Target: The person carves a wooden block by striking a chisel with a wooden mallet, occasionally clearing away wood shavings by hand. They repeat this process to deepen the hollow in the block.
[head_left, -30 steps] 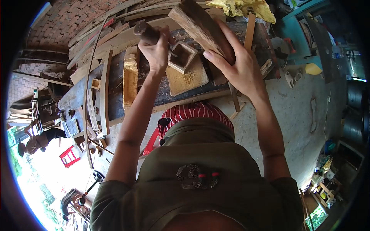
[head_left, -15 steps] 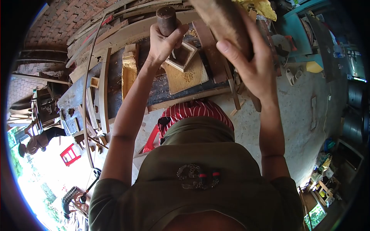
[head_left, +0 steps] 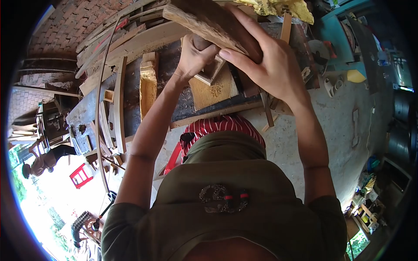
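My left hand (head_left: 193,58) is wrapped round the dark round handle (head_left: 201,42) of a tool, whose lower part is hidden now. Under that hand lies a small square wooden frame (head_left: 212,75), on a light board (head_left: 213,93) strewn with shavings. My right hand (head_left: 274,65) grips a thick, rough wooden block (head_left: 213,26). The block reaches over the top of the handle; whether they touch cannot be told.
A long carved wooden piece (head_left: 148,85) and a tiny open box (head_left: 109,95) lie on the left of the workbench. A red stool (head_left: 81,175) and two other people are at far left. Yellow sacking (head_left: 278,8) is at the top.
My right hand has swung the block down and left, over the handle that stood uncovered before. My left hand sits slightly further right and lower.
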Available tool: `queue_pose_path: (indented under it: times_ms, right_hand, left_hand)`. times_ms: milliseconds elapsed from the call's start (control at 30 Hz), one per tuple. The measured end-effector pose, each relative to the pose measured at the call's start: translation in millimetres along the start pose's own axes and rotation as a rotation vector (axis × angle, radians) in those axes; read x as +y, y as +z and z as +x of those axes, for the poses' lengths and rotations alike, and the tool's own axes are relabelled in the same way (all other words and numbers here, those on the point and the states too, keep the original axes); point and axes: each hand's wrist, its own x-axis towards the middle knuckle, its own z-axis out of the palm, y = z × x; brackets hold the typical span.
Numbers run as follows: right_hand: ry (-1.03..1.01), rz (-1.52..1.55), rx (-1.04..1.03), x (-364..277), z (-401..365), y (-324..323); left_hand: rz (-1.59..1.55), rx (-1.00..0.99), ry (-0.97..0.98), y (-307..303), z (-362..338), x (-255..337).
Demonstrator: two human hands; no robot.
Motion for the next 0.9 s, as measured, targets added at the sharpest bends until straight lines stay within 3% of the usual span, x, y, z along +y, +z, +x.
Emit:
queue_pose_path:
  times_ms: [67,133,200,233,267,333,433,533,567,633,767,900]
  right_hand:
    - [-0.012,0.272,-0.014,-7,8,-12]
    - [-0.026,0.497,0.175,-8,10,-5]
    - [-0.12,0.243,0.253,5,2,14]
    - [-0.045,0.044,0.077,2,-5,18]
    - [0.081,0.066,-0.064,-2,-8,10]
    - [0.159,0.049,-0.132,-2,-9,4]
    - [0.189,0.092,-0.076,10,-18,13]
    - [0.119,0.161,0.034,21,-27,23]
    - [0.12,0.16,0.033,22,-27,22]
    - [0.053,0.137,0.073,23,-29,19]
    - [0.076,0.251,0.091,12,-23,11]
    - [-0.061,0.328,0.132,-11,-5,-13]
  left_hand:
    - [0.04,-0.007,-0.118,-3,-4,7]
    - [0.054,-0.052,-0.079,-7,-6,2]
    - [0.032,-0.047,-0.047,1,-10,1]
    - [0.02,0.056,0.162,16,-13,14]
    - [0.014,0.056,0.136,12,-10,8]
    - [0.052,0.173,0.002,-2,-12,-3]
    - [-0.12,0.513,0.093,-4,-15,-12]
    - [-0.132,0.596,0.087,-5,-14,-3]
    - [-0.133,0.597,0.086,-8,-13,1]
    - [-0.155,0.391,0.047,-11,-12,13]
    - [-0.109,0.159,-0.021,-10,-8,16]
    - [-0.008,0.059,-0.074,-6,-3,20]
